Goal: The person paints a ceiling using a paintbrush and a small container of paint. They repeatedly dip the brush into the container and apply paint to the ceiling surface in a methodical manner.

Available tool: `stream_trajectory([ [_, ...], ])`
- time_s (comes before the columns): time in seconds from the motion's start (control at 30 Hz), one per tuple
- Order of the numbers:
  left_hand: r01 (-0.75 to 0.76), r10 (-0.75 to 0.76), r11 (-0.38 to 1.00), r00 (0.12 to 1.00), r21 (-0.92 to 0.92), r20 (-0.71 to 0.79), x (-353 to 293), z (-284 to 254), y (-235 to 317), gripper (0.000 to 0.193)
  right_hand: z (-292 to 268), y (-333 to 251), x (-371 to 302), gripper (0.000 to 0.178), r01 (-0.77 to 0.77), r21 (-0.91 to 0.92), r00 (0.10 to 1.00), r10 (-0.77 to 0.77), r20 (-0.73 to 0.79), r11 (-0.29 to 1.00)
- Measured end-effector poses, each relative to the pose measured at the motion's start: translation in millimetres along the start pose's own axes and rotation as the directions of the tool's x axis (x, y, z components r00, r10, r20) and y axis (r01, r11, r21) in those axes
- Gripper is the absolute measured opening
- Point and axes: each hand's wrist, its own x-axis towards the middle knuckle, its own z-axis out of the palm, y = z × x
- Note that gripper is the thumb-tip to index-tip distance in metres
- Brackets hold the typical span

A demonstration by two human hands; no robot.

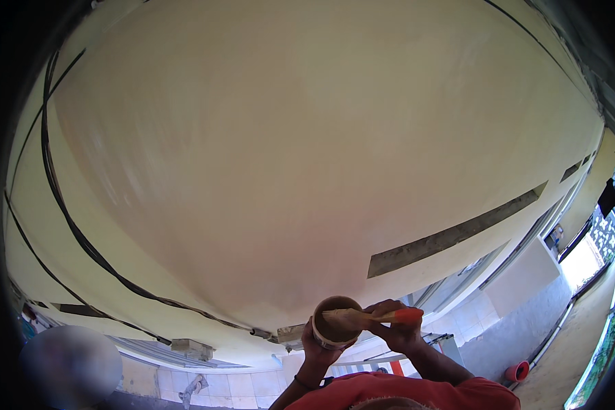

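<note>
Cream wall (307,150) beyond tub (326,309) and brush (348,318)

Nearest, the left hand (323,352) grasps the round tub's side; the right hand (398,335) grips the brush's orange handle, bristles over the tub's mouth. Both look light; the tub seems stiff, steadiest cupped low, the bristles probably pliable. Beyond the hands, smooth wall spreads, with a rough grey recess (458,232) rightward, flexible-looking black cables (89,246) leftward.

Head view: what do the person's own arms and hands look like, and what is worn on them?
The left hand and right hand are ungloved. A thin dark band circles the left wrist. A red sleeve shows on the right upper arm; both visible forearms are bare.
</note>
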Motion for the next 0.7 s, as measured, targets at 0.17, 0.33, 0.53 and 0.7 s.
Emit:
stream_trajectory([
  [0.17,0.022,-0.02,0.994,1.0,-0.104,0.018,-1.3,-12.8,1.6,0.081,11.2,-7.0,18.8,0.014,-0.341,0.729,0.787,0.604,-0.124,0.594],
  [0.33,0.088,-0.065,0.961,0.993,-0.261,0.096,1.2,-8.5,0.2,0.083,-7.2,5.3,41.3,0.01,-0.283,0.941,0.671,0.74,0.054,0.188],
  [0.53,0.164,-0.115,0.946,0.976,-0.279,0.185,-8.0,-6.0,-0.7,0.081,-55.1,-78.8,148.4,0.023,0.424,0.736,0.855,0.034,-0.517,0.528],
  [0.7,0.121,-0.082,0.956,0.985,-0.266,0.153,-18.4,-14.9,-4.2,0.071,-88.1,-146.7,246.3,0.023,0.8,-0.552,0.152,-0.969,-0.196,0.237],
])
